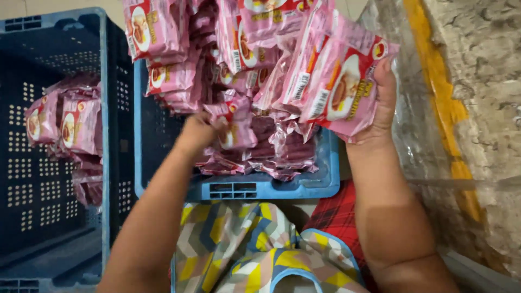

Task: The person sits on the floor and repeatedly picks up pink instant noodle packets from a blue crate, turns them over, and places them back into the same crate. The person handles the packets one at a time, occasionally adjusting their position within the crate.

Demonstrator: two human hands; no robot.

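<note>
A blue plastic crate in front of me is heaped with pink snack packets. My right hand grips a stack of these pink packets, held up at the crate's right side. My left hand reaches into the pile in the crate and its fingers close around one pink packet. Packets partly hide the fingers of both hands.
A second, darker blue perforated crate stands at the left with several pink packets stacked inside. A clear plastic sheet and a rough wall with a yellow stripe lie to the right. My patterned apron fills the bottom.
</note>
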